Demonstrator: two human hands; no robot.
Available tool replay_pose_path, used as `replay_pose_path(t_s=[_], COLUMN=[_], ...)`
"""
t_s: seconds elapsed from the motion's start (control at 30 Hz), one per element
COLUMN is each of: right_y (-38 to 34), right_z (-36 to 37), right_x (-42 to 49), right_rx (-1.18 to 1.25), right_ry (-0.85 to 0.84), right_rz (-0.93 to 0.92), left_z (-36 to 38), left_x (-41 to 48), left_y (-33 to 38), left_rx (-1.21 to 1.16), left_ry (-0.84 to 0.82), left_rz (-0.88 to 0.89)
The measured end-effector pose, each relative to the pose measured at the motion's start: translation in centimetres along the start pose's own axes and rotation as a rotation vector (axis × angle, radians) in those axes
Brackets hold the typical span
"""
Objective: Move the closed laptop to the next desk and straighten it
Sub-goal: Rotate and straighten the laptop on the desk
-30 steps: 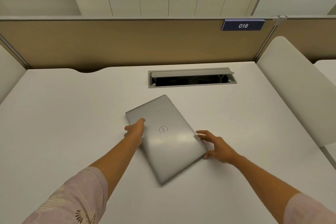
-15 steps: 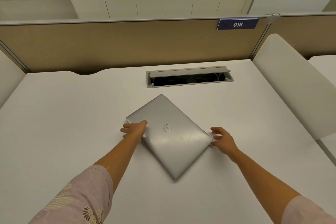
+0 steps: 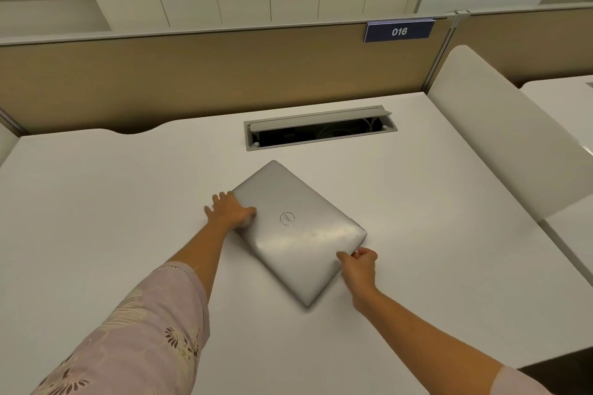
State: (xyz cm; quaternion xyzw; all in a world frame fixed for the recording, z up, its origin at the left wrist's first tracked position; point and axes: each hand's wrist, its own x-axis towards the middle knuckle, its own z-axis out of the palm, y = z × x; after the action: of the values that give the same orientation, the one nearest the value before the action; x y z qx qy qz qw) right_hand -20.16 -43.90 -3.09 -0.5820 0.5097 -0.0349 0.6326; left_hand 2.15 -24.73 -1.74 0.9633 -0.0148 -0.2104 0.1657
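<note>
Your silver Dell laptop [image 3: 296,229] is shut and lies flat in the middle of the white tabletop [image 3: 96,202], just in front of the open cable slot [image 3: 321,131]. It sits crooked, turned like a diamond, with one corner pointing back at you. Your left hand [image 3: 229,212] is on the left corner, thumb on top of the lid and fingers spread down onto the tabletop beside it; this grip is loose and open, more a push than a hold. Your right hand [image 3: 359,266] pinches the right edge near the corner, so that grip is closed on the laptop. The laptop looks like it lies on the tabletop, not lifted yet. The lid is smooth and shiny, so I think it could slip. If you lift with only that small pinch on the right, the heavy side may drop and bang the tabletop. If you push with the flat left hand, the laptop may spin more crooked instead of straight. Try to get fingers under both sides first. The next desk [image 3: 558,106] is off to your right, past the white divider [image 3: 500,125] that stands between the two. You will need to lift the laptop over or around that divider, and a low carry could knock a corner against it. Mind the cable slot too; a corner pushed back could tip into it.
</note>
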Motion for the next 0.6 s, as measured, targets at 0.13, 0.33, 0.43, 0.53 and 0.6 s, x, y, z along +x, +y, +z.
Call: replay_pose_path(t_s=[0.13, 0.33, 0.43, 0.53, 0.6], right_y=[0.1, -0.2, -1.2, -2.6, -3.8], right_z=[1.0, 0.8, 0.9, 0.6, 0.4], right_x=[-0.9, -1.2, -0.4, 1.1, 2.4], right_rx=[0.033, -0.007, -0.061, -0.115, -0.140], right_ry=[-0.031, -0.007, 0.016, 0.033, 0.028], right_rz=[-0.029, -0.106, -0.132, -0.188, -0.223], left_z=[0.1, -0.6, 0.1, 0.9, 1.3], left_x=[-0.5, -2.0, -2.7, -3.7, -4.4], left_y=[-1.3, -2.2, -2.6, -2.6, -2.7], left_rx=[-0.003, -0.110, -0.069, -0.029, -0.069], left_ry=[0.021, 0.027, 0.048, 0.012, -0.018], left_rz=[0.098, 0.075, -0.006, -0.135, -0.192])
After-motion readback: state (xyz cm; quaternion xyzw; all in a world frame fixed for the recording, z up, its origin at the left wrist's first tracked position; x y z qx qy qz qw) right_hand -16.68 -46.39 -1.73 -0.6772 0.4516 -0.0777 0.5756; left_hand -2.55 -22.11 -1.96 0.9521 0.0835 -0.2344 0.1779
